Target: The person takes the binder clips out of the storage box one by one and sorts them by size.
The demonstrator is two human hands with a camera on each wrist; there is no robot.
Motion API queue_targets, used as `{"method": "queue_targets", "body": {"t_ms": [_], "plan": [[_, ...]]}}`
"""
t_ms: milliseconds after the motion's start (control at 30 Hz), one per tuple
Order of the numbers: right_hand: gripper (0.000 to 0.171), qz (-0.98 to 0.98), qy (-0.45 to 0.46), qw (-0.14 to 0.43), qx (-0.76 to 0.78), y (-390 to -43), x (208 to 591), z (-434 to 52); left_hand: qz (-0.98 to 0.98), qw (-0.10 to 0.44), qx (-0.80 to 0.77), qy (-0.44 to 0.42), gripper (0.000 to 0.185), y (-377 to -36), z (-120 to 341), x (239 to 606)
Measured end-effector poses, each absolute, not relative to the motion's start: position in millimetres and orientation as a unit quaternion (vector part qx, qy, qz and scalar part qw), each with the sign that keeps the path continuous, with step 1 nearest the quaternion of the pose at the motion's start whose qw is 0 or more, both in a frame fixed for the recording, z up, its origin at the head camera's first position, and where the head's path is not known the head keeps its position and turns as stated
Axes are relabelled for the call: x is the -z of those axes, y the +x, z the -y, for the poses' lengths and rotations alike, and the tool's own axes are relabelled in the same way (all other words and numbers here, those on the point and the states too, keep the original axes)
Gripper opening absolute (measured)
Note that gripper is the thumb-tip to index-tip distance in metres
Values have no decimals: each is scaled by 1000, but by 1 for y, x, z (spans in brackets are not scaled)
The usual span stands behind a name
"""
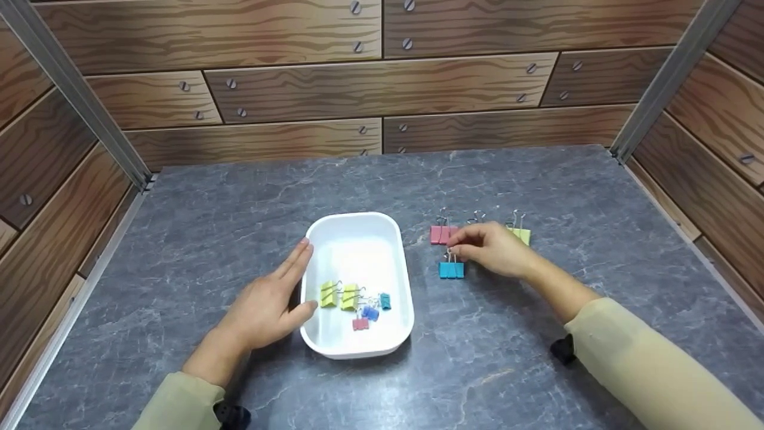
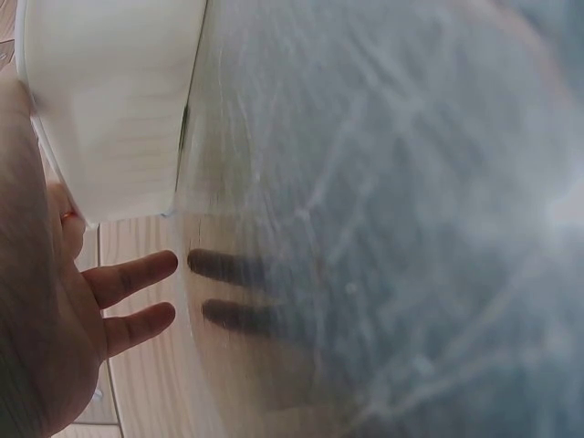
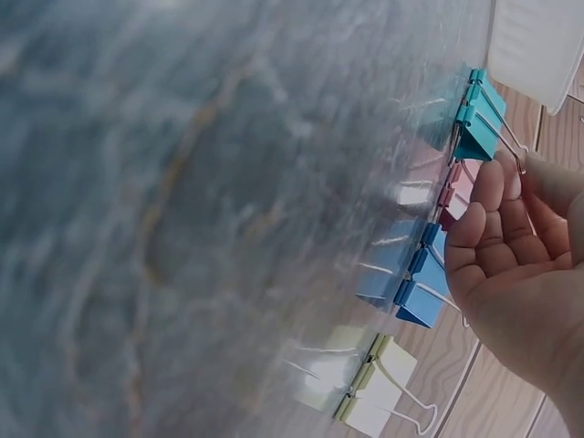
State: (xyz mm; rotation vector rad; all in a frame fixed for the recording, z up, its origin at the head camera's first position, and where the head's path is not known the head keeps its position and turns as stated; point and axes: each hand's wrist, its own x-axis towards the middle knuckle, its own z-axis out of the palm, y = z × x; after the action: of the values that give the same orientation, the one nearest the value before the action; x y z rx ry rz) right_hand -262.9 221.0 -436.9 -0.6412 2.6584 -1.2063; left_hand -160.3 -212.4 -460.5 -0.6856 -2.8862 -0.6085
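My left hand [image 1: 262, 307] lies along the left side of a white plastic box [image 1: 357, 351], fingers extended against its rim and thumb over the edge. In the box are two yellow binder clips [image 1: 328, 294], with smaller blue [image 1: 370, 313], teal [image 1: 385, 301] and red [image 1: 360, 323] ones. To the right of the box, my right hand [image 1: 498, 248] pinches the wire handle of a larger teal binder clip [image 1: 451, 270] between thumb and fingertips. Behind it stands a red binder clip [image 1: 440, 235]. The right wrist view shows a blue binder clip [image 3: 424, 283], mostly hidden by the hand in the head view.
A pale yellow binder clip [image 1: 523, 235] stands at the right end of the back row, partly behind my right hand. The grey marbled tabletop [image 1: 250, 203] is bordered by wood-patterned walls [image 1: 382, 89] at the back and both sides.
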Motion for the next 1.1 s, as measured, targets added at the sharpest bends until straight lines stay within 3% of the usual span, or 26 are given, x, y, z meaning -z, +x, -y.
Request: {"method": "queue_targets", "body": {"t_ms": [500, 1100], "plan": [[20, -852, -234, -26, 467, -253, 392, -191, 951, 58, 204, -226, 91, -160, 213, 460], [22, -797, -352, 57, 488, -233, 401, -70, 950, 53, 207, -227, 92, -161, 211, 459]]}}
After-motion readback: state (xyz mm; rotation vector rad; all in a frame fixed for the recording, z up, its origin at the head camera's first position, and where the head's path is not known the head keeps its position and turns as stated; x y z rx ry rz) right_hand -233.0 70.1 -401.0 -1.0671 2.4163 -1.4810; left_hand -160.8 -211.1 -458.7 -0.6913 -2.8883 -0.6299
